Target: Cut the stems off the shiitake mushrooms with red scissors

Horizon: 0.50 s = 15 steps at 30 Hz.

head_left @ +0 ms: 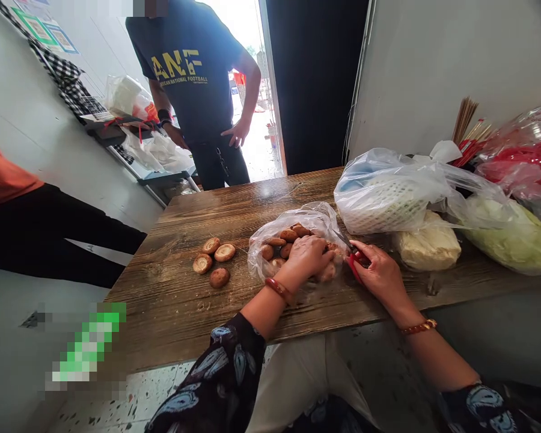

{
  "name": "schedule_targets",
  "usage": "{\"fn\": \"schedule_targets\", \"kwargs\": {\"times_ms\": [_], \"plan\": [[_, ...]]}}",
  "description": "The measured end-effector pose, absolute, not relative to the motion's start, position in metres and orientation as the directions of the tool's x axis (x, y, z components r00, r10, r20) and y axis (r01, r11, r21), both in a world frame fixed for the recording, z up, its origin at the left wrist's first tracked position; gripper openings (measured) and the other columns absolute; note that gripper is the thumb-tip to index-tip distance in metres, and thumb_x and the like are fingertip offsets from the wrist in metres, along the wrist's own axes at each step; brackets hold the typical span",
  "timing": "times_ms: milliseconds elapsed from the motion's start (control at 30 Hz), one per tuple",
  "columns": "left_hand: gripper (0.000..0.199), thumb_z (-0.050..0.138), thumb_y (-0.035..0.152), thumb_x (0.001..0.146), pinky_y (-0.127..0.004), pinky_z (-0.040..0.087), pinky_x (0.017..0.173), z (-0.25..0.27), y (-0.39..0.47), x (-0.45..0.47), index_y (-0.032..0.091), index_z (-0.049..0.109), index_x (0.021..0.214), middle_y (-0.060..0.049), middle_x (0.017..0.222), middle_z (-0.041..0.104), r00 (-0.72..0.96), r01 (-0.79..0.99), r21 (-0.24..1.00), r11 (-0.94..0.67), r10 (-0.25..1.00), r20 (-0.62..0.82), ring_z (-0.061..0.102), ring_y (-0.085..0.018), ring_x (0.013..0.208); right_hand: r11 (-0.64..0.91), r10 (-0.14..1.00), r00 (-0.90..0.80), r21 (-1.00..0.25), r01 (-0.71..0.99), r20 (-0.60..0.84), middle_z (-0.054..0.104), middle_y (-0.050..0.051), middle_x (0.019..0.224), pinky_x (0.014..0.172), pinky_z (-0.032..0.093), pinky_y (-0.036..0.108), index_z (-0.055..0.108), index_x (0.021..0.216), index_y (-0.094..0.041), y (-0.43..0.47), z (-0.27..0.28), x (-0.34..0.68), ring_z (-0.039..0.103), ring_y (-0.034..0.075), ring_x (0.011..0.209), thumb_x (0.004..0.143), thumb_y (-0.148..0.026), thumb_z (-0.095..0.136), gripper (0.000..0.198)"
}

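My left hand (307, 257) reaches into a clear plastic bag (264, 234) of brown mushrooms (287, 236). Its fingers curl down on a mushroom there, with the fingertips partly hidden. Just right of the bag, my right hand (381, 272) is closed on a pair of scissors (355, 264) with red handles. The blades point up and left, over the bag's right edge, and look close together. Several loose mushrooms lie on the wooden table left of the bag; one, with its brown cap (219, 277) up, sits nearest me, and another shows its pale underside (225, 252).
On the right of the wooden table (171, 313) are a bag with a foam-netted item (383, 195), a pale wrapped block (428, 243), a bagged green vegetable (514, 234) and wooden skewers (465, 120). A person (193, 102) stands across the table; another (40, 228) is at the left.
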<state>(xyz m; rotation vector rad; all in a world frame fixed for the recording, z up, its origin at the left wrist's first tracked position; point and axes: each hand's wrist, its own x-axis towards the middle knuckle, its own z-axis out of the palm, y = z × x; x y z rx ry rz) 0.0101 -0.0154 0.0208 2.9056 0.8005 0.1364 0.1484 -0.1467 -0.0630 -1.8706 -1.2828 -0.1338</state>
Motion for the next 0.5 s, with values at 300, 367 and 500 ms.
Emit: {"fn": "schedule_targets", "kwargs": {"times_ms": [300,367,500], "plan": [[0.017,0.062,0.032,0.081,-0.033,0.051,0.081,0.002,-0.008,0.022,0.019,0.067,0.091,-0.006,0.091,0.071,0.805,0.521,0.397,-0.756,0.589,0.065,0.065,-0.022,0.088,-0.117,0.735,0.461,-0.577,0.808,0.497,0.07,0.006,0.091,0.077,0.051,0.034,0.065,0.126,-0.019,-0.147,-0.063,0.148,0.065,0.022,0.081,0.09,-0.038,0.06,0.042],[0.016,0.064,0.028,0.077,-0.031,0.05,0.076,-0.001,-0.007,0.023,0.019,0.064,0.09,-0.004,0.088,0.07,0.787,0.504,0.473,-0.723,0.61,0.092,0.063,-0.02,0.083,-0.116,0.735,0.464,-0.583,0.804,0.494,0.07,0.006,0.091,0.077,0.051,0.034,0.065,0.127,-0.019,-0.147,-0.061,0.148,0.065,0.022,0.081,0.09,-0.037,0.059,0.041],[0.013,0.063,0.025,0.076,-0.03,0.047,0.069,0.002,-0.009,0.019,0.02,0.06,0.088,-0.002,0.081,0.067,0.736,0.487,0.535,-0.69,0.654,0.173,0.06,-0.018,0.075,-0.116,0.729,0.466,-0.581,0.806,0.501,0.07,0.006,0.09,0.078,0.052,0.035,0.065,0.126,-0.019,-0.147,-0.06,0.148,0.065,0.022,0.08,0.09,-0.039,0.058,0.041]]}}
